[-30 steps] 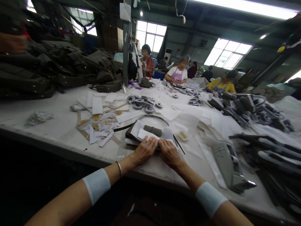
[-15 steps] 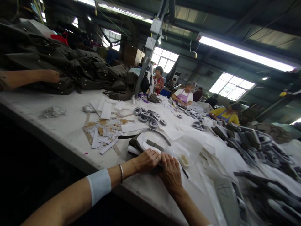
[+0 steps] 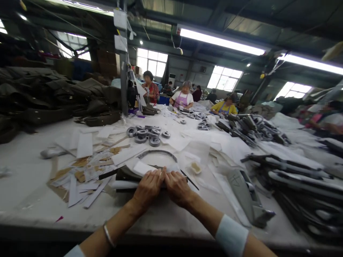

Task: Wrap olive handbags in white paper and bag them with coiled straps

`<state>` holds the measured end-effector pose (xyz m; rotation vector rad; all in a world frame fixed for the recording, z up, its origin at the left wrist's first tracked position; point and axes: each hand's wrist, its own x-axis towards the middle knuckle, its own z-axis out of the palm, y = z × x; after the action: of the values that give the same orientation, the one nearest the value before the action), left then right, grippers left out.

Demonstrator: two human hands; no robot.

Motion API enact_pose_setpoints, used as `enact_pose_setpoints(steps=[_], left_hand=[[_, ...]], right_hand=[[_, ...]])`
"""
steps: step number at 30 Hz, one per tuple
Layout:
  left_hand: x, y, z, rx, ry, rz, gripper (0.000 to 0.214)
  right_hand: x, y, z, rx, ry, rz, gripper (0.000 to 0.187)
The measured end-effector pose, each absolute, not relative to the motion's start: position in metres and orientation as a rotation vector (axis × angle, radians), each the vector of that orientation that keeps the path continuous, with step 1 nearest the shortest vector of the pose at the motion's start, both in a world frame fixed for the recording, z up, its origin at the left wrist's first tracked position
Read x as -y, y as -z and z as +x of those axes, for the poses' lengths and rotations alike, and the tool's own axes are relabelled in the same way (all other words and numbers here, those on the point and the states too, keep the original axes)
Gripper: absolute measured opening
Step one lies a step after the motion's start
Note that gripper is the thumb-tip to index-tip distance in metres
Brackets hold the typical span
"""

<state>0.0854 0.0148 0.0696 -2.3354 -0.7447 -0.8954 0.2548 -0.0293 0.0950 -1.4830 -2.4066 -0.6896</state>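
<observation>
A dark olive bag (image 3: 125,173) lies on the table in front of me, with white paper (image 3: 142,167) along its top and a curved strap (image 3: 157,151) looping behind it. My left hand (image 3: 149,184) is closed on the bag's near edge, knuckles up. Beside it, almost touching, my right hand (image 3: 178,186) grips the same edge. Both thumbs and the part of the bag under the fingers are hidden. A thin dark strip (image 3: 191,181) sticks out to the right of my right hand.
Left of the bag lie paper and card strips (image 3: 91,184). Wrapped strap rolls (image 3: 154,141) sit behind it. Dark bags are heaped at left (image 3: 50,116); wrapped pieces are stacked at right (image 3: 294,178), near a grey-olive panel (image 3: 241,196). A metal post (image 3: 124,82) rises behind. Co-workers sit farther back.
The view has swung right and levelled. Both hands stay on the bag, whose near edge now looks more folded over. Another person's arm at the left has gone out of view.
</observation>
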Motion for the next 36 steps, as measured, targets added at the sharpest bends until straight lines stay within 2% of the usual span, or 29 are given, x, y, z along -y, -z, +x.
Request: enact_pose_setpoints(steps=[11, 16, 21, 23, 26, 29, 34, 36], left_hand=[[0.004, -0.054, 0.078, 0.723, 0.950, -2.382, 0.042], [0.011, -0.044, 0.077, 0.743, 0.967, -2.404, 0.043], [0.014, -0.036, 0.077, 0.773, 0.957, -2.433, 0.043], [0.014, -0.035, 0.078, 0.778, 0.962, -2.428, 0.042], [0.014, -0.036, 0.079, 0.787, 0.990, -2.424, 0.041], [0.014, -0.036, 0.080, 0.796, 1.008, -2.434, 0.041], [0.014, -0.036, 0.080, 0.786, 0.993, -2.437, 0.041], [0.015, -0.037, 0.080, 0.789, 0.991, -2.433, 0.040]], right_hand=[[0.060, -0.069, 0.262, 2.188, 0.677, -1.363, 0.038], [0.067, -0.069, 0.274, 2.208, 0.325, -1.264, 0.035], [0.057, -0.088, 0.309, 2.092, -0.155, -1.324, 0.020], [0.044, -0.093, 0.336, 1.977, -0.098, -1.549, 0.020], [0.024, -0.085, 0.379, 1.824, 0.127, -1.973, 0.031], [0.010, -0.063, 0.407, 1.755, 0.184, -2.164, 0.043], [0.001, -0.043, 0.420, 1.783, 0.228, -2.245, 0.016], [0.000, -0.048, 0.425, 1.748, 0.261, -2.269, 0.011]])
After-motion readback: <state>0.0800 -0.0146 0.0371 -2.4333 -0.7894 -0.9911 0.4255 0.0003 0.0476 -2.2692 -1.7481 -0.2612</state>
